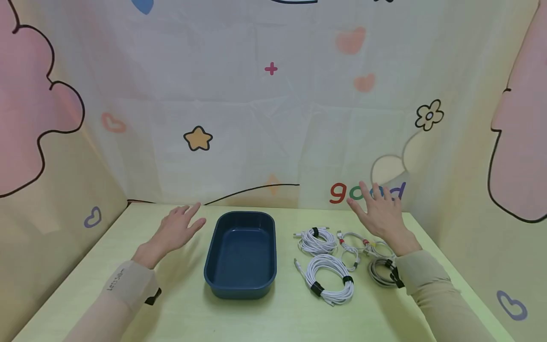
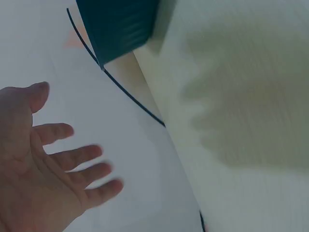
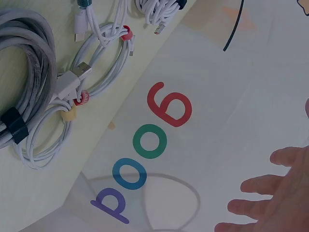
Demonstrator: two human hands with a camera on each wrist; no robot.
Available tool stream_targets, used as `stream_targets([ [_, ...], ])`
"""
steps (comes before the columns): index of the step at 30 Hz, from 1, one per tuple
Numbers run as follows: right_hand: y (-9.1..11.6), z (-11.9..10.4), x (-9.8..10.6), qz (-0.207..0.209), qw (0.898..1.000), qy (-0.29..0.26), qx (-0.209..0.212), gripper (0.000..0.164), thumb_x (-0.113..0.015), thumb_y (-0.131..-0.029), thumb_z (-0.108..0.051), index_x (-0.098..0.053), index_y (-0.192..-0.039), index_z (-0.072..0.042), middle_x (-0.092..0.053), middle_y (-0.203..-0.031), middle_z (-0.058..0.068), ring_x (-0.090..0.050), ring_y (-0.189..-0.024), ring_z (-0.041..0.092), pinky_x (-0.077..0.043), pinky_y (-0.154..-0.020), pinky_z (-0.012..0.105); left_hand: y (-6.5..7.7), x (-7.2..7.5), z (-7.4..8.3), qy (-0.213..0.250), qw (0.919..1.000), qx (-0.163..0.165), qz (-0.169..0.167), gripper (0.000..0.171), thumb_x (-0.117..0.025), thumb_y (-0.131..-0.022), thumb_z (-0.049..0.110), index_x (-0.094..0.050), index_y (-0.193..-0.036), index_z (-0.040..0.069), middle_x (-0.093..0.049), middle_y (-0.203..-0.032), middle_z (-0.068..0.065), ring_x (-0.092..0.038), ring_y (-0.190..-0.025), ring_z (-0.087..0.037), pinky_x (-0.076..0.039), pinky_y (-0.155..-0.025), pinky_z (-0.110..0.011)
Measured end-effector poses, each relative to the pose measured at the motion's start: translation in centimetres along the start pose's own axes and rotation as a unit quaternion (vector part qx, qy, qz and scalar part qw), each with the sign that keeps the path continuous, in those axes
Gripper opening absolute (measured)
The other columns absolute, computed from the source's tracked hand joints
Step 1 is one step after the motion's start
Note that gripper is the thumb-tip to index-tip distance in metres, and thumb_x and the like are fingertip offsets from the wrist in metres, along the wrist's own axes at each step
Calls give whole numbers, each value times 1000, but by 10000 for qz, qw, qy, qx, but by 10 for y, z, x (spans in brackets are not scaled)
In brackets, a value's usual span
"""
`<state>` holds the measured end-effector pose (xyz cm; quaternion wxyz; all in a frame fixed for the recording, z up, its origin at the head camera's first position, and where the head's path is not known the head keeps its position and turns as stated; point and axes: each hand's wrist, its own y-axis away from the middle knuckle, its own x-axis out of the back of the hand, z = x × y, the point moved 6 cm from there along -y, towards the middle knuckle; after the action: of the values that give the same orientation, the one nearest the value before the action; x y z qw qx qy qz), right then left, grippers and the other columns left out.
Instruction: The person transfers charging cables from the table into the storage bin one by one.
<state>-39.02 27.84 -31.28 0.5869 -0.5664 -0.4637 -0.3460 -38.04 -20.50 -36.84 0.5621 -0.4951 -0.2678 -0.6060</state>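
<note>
My left hand (image 1: 171,232) hovers over the table to the left of a dark blue bin (image 1: 241,290), fingers spread and holding nothing. In the left wrist view, its palm (image 2: 38,183) and separated fingers show apart from the bin (image 2: 118,34). On the right, my right hand (image 1: 384,218) is raised above several coiled cables, also spread and bare. Beneath it lie a grey cable coil (image 1: 374,274) with a black strap and thin white cables (image 1: 348,248) with red ties. Two thicker white coils, one behind (image 1: 318,244) and one in front (image 1: 337,297), lie nearer the bin.
A pale table (image 1: 179,313) carries everything. Behind it hangs a printed cloth (image 1: 239,156) with a star and the word "good", and cloth sides close in left and right. In the right wrist view, a USB plug (image 3: 83,70) sticks out near the grey coil.
</note>
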Motion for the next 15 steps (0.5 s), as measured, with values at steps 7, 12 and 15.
stream_targets([
  [7, 2, -2, 2, -96, 9999, -85, 15, 78, -24, -97, -64, -17, -154, -10, -20, -152, 35, -16, -139, 56, -19, -107, 72, -1, -26, 2, 1549, 9779, 625, -1259, 63, -52, -99, 35, -33, -138, -10, -62, -114, -28, -66, -87, -30, -56, -75, -41],
  [12, 1, -5, -1, -154, 9998, -133, 89, 76, -23, -99, -61, -20, -153, -7, -24, -151, 35, -24, -138, 53, -26, -104, 71, 4, -43, 4, 2406, 9457, 1292, -1761, 43, -56, -98, 31, -43, -121, -4, -62, -95, -19, -64, -68, -21, -57, -62, -34],
  [15, 1, -8, -2, -135, 9996, -141, 208, 73, -23, -101, -57, -24, -151, -4, -30, -148, 35, -32, -134, 53, -31, -103, 69, 4, -48, 5, 2554, 9398, 1384, -1798, 31, -55, -98, 27, -45, -111, 0, -61, -85, -16, -63, -63, -21, -58, -60, -33],
])
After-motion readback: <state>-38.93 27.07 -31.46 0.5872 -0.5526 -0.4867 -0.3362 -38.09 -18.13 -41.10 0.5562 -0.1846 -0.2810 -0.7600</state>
